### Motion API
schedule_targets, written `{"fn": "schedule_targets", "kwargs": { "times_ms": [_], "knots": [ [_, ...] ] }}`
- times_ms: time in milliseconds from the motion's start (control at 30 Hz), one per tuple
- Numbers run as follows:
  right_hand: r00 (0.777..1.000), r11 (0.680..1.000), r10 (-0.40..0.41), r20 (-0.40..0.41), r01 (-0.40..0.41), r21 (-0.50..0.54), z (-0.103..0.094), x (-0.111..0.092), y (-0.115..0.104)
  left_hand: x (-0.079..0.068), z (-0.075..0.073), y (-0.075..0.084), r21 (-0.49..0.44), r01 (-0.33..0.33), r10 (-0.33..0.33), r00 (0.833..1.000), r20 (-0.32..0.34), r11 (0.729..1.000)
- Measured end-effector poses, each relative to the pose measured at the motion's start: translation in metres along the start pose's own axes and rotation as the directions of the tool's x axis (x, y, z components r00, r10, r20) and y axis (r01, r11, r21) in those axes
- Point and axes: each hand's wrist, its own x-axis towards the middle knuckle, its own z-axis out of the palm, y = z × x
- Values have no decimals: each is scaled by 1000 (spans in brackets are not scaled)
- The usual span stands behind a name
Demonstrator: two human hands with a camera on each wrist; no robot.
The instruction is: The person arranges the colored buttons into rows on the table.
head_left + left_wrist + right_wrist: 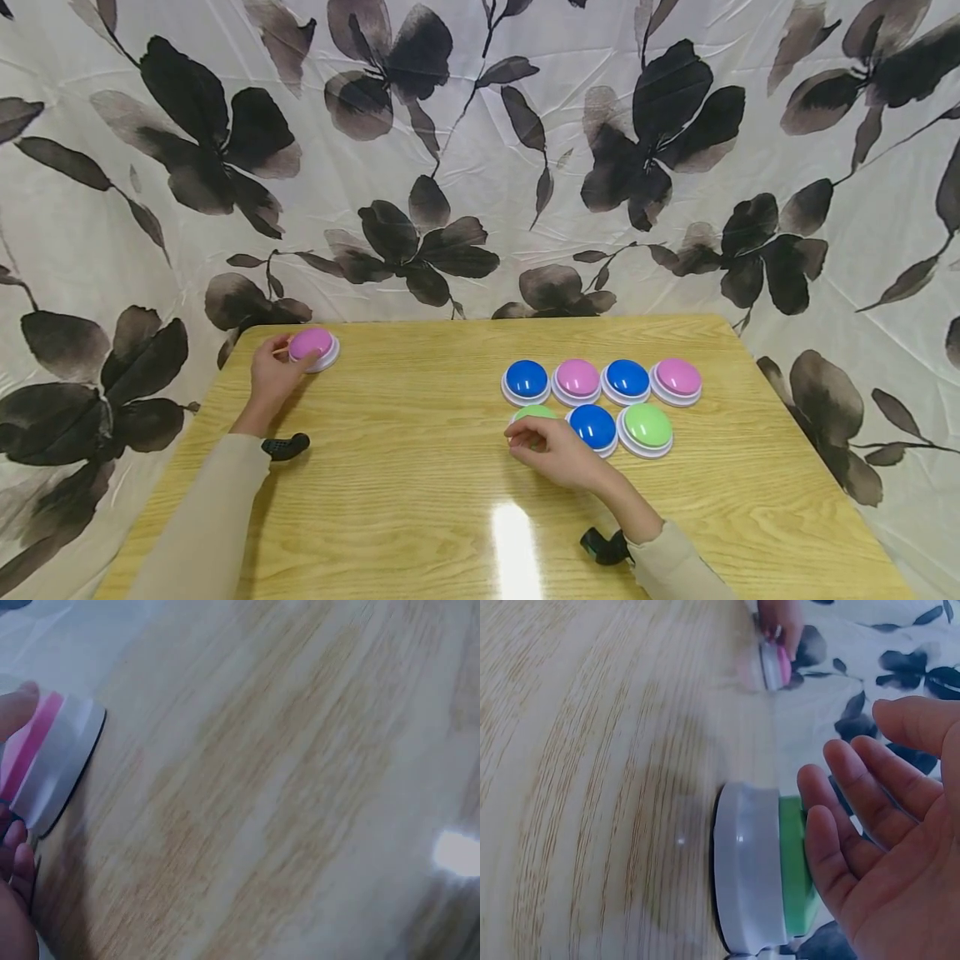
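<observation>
At the table's far left corner my left hand [272, 377] grips a pink push button [311, 342] on a round white base, thumb on the near side and fingers on the far side. The left wrist view catches this button's white base [64, 769] at its left edge, beside the fingers. My right hand [557, 452] hovers over a green push button [534, 412] and hides much of it. In the right wrist view, the loosely bent fingers [847, 769] lie close over its green dome [796, 862], holding nothing. A blue button [592, 427] stands just right of that hand.
In the back row stand a blue button [527, 379], a pink one [577, 378], another blue one [626, 379] and another pink one [677, 378]. A second green button [647, 427] ends the front row. Behind the wooden table [405, 467] hangs a floral cloth [480, 167].
</observation>
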Motion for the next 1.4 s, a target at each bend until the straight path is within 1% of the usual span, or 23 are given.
{"fn": "schedule_targets", "kwargs": {
  "times_ms": [100,167,300,467,600,767,833,967,1100,1233,1300,1400],
  "knots": [
    [1000,1000,-1,0,1,-7,0,0,-1,2,-1,-1,1,-1,1,1000,29,1000],
    [1000,1000,-5,-2,5,-9,0,0,-2,3,-2,-1,19,-13,12,999,45,1000],
    [1000,1000,-19,0,19,-16,-1,1,-4,4,-3,0,60,-25,22,998,51,998],
    [1000,999,-24,5,24,-25,0,1,-5,3,-6,2,112,-3,-6,997,73,994],
    [1000,1000,-17,8,17,-19,1,1,-5,3,-7,2,180,-12,-6,995,99,984],
    [1000,999,-10,7,10,-38,0,0,-3,0,-3,3,230,-7,-16,995,96,973],
    [1000,999,-7,6,8,-42,-1,0,-3,-2,-1,3,215,3,-23,995,92,977],
    [1000,999,-5,8,5,-39,0,0,-3,-6,0,1,202,-2,-15,997,80,979],
    [1000,999,2,8,-2,-35,0,-1,-3,-12,4,3,200,-42,25,996,90,979],
    [1000,999,4,4,-4,-35,-1,-1,-2,-21,11,6,155,-83,67,992,107,984],
    [1000,999,-8,3,8,-40,-1,-1,-1,-27,15,7,131,-99,84,990,111,986],
    [1000,999,-13,3,13,-49,-1,0,0,-36,21,7,114,-114,100,987,124,987]
  ]
}}
